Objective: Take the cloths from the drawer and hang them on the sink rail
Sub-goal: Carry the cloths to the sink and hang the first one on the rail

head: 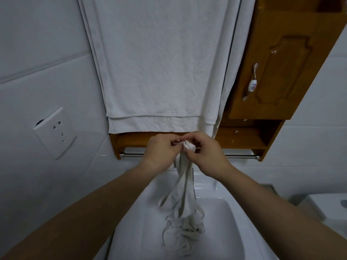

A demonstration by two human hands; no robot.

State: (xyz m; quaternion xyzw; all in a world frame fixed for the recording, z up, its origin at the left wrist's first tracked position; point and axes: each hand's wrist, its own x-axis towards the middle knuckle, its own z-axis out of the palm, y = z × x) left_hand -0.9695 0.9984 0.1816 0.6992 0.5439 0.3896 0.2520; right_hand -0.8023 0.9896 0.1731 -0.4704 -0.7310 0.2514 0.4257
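Both hands, left hand [161,147] and right hand [204,151], pinch a cloth [183,203] hanging below them, rail [131,155] just behind.

An off-white cloth [185,186] hangs as a twisted rope, its top corner pinched between the left hand [159,149] and the right hand [208,154], its lower end crumpled in the sink [142,231]. The sink rail [131,155], a chrome bar, runs level just behind that corner. Whether the cloth touches it is hard to tell.
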